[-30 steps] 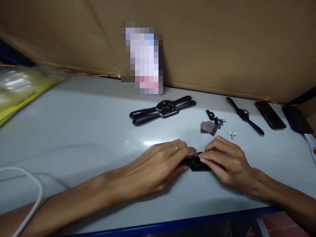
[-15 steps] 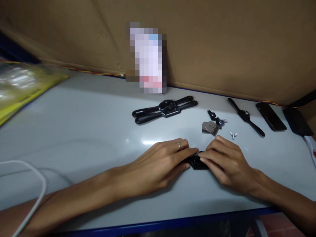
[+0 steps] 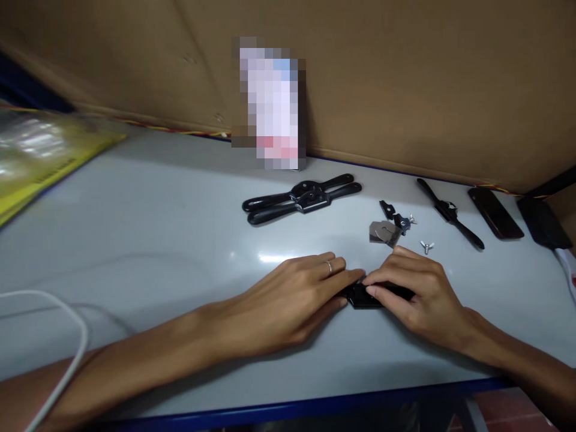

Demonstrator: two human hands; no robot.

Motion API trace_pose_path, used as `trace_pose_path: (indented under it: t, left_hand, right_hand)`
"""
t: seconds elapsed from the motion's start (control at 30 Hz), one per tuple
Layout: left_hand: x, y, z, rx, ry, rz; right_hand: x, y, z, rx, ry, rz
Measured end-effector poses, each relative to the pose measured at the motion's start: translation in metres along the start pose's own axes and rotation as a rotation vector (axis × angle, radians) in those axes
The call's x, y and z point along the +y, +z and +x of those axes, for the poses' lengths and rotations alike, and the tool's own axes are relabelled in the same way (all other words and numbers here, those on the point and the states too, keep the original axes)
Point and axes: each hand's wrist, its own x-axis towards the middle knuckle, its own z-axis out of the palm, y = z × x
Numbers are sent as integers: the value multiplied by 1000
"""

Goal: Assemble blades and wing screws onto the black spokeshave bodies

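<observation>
A black metal spokeshave [image 3: 365,301] lies low over the grey table near its front, partly covered by my fingers. My left hand [image 3: 303,297], with a ring on one finger, is closed around its left handle. Thumb and forefinger of my right hand [image 3: 420,294] pinch together at the tool's middle; whatever they hold is too small and hidden to name. Just beyond lie flat steel blades [image 3: 380,233], a black cap iron [image 3: 387,209], another cap iron [image 3: 403,224] with a wing screw in or against it, and a loose wing screw [image 3: 426,246].
Two more spokeshaves [image 3: 310,201] lie side by side behind my left hand. Another spokeshave [image 3: 450,213], a phone [image 3: 495,213] and a black pouch-like item [image 3: 543,222] are at right. A plastic packet [image 3: 40,156] lies left; a white cable [image 3: 76,336] crosses my left forearm. Cardboard [image 3: 405,78] stands behind.
My right hand's other fingers have lifted off, uncovering more of the spokeshave's right side, while thumb and forefinger stay at its middle. My left hand keeps its hold.
</observation>
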Motion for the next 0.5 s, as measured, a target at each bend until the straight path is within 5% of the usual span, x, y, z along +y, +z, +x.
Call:
trace_pose_path:
  t: [0.27, 0.5]
  left_hand:
    - [1, -1, 0, -7, -4, -1]
    - [2, -1, 1, 6, 15, 8]
  right_hand:
    - [0, 0, 0, 23, -12, -95]
    - [5, 1, -5, 5, -156, -380]
